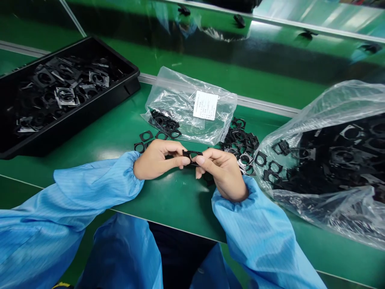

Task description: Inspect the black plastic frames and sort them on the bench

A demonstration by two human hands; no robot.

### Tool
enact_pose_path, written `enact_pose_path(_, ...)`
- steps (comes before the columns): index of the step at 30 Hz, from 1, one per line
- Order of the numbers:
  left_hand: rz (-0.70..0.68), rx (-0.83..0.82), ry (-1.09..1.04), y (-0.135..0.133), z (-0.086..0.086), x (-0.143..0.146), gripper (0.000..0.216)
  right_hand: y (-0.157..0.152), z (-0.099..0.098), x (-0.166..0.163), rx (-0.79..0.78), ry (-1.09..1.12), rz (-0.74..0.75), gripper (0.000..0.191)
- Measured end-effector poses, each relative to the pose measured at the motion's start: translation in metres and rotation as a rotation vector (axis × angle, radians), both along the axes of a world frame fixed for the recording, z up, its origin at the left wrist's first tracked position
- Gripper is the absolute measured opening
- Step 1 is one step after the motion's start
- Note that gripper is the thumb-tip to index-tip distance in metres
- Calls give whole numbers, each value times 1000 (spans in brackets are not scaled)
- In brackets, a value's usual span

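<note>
Between my two hands, a little above the green table, is a small black plastic frame [192, 153] with a round opening. My left hand [158, 159] pinches its left end between thumb and fingers. My right hand [221, 170] has thumb and forefinger closed on its right end. Several flat black frames [146, 135] lie on the table just beyond my left hand, beside a heap of small black parts [164, 121]. Close behind my right hand is another pile of black parts [243, 140], with a silvery one at its near edge.
A black tray [90, 120] full of black and silvery parts stands at the left. A clear plastic bag [180, 92] with a white label [205, 105] lies at the back. At the right, a large open clear bag [319, 100] holds many black parts. A metal rail [264, 105] runs behind.
</note>
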State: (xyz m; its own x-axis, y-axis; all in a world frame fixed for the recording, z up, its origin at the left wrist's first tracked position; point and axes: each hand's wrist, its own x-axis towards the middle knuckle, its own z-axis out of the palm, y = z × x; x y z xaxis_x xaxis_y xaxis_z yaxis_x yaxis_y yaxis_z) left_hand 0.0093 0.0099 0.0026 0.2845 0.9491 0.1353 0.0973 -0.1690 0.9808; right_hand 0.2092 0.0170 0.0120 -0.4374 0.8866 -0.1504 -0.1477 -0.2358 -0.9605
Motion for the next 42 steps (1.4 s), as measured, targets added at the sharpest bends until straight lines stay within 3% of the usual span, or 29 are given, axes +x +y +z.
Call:
enact_pose_path(8, -86, -117, -52, 2, 2, -1, 41, 1, 0, 1, 37, -42, -22, 39)
enact_pose_path(14, -18, -99, -131, 4, 0, -3, 31, 0, 3, 0, 67, -67, -64, 41)
enact_pose_path(17, -70, -143, -179, 4, 0, -4, 28, -1, 5, 0, 60, -80, -52, 42)
enact_pose_path(21, -130, -199, -208, 5, 0, -4, 30, -2, 5, 1, 56, -106, -38, 42)
enact_pose_path(31, -85, -266, -182, 4, -1, -3, 36, -1, 3, -1, 43, -48, -124, 34)
enact_pose_path(36, -75, -352, -321, 5, -3, -3, 34, -1, 1, 0, 24, -3, -113, 29)
enact_pose_path(42, -212, -499, -484, 5, -2, -3, 35, -3, -1, -1, -6, -2, -80, 38)
